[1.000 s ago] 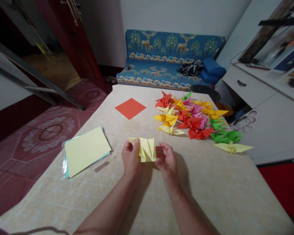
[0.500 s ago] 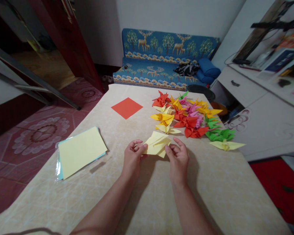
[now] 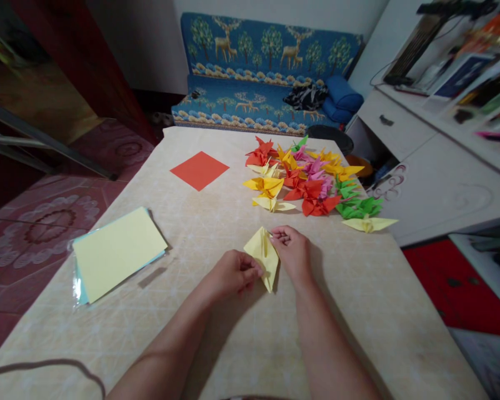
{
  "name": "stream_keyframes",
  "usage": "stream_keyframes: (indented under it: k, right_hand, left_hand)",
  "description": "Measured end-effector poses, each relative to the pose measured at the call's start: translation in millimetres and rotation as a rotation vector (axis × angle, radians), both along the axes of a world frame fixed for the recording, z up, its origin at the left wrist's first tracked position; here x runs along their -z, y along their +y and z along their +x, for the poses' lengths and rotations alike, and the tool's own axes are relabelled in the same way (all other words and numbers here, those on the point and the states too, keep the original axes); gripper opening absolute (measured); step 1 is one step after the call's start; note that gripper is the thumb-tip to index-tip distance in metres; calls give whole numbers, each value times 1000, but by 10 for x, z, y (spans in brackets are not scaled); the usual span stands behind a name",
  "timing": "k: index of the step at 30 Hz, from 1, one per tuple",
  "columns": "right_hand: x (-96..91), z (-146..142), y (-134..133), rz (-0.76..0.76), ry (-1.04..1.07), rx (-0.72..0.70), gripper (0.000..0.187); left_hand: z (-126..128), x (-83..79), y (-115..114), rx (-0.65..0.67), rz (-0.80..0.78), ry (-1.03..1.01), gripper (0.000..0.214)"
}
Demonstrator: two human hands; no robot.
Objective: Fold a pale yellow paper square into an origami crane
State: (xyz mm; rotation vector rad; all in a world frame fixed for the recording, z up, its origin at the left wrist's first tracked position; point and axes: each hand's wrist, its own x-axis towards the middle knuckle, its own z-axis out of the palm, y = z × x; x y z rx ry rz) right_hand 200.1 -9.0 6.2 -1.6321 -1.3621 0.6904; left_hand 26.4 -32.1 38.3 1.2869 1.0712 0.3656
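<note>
Between my hands is a pale yellow folded paper (image 3: 263, 250), a long kite shape with a crease down its middle and its narrow tip toward me. My left hand (image 3: 238, 272) is closed at its lower left edge, thumb and fingers pinching there. At the upper right edge, my right hand (image 3: 290, 250) pinches the paper near its top. Beyond it lie several folded paper cranes (image 3: 308, 189) in red, yellow, pink, orange and green. A flat red paper square (image 3: 199, 170) rests at the far left of them.
On the left of the table (image 3: 216, 350) lies a stack of pale yellow sheets (image 3: 119, 253) over blue ones in a clear sleeve. A blue patterned sofa (image 3: 250, 100) stands behind the table, and a white cabinet (image 3: 450, 172) on the right. A dark cord (image 3: 45, 364) crosses the near left corner.
The yellow paper has turned from lying crosswise to pointing toward me. My left hand moved to its lower part, my right hand to its upper part. The camera view has shifted.
</note>
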Motion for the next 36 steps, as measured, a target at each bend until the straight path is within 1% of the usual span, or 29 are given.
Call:
stream_keyframes:
  k: [3, 5, 7, 8, 10, 14, 16, 20, 24, 31, 36]
  right_hand:
    - [27, -2, -8, 16, -48, -14, 13]
    - [12, -5, -10, 44, -65, -21, 12]
    - [-26, 0, -19, 94, -81, -21, 12]
    - [-48, 7, -31, 116, -86, -19, 11]
    - [-86, 29, -75, 127, -79, -20, 12]
    - [-104, 77, -246, 22, -36, -57, 8]
    - [-99, 87, -343, -4, -38, -69, 7]
    - [-95, 77, -464, 17, -28, -69, 6]
    - [-63, 65, -476, 30, -38, -45, 5]
    - [-51, 48, -467, 59, -147, -24, 7]
    - [-74, 37, -462, 61, -176, -38, 9]
  left_hand:
    - [-21, 11, 58, -157, 353, 75, 23]
    - [-15, 41, 89, -215, 568, 105, 15]
    - [2, 88, 104, -222, 703, 98, 11]
    - [13, 113, 107, -220, 739, 86, 11]
    - [34, 160, 104, -210, 764, 69, 13]
    - [59, 214, 87, -181, 751, 85, 18]
    - [54, 224, 77, -180, 737, 82, 19]
    - [22, 235, 51, -177, 727, 27, 21]
    - [-6, 240, 20, -152, 752, 23, 21]
    - [-3, 235, -27, -104, 843, 110, 21]
    - [32, 234, -77, -45, 971, 211, 27]
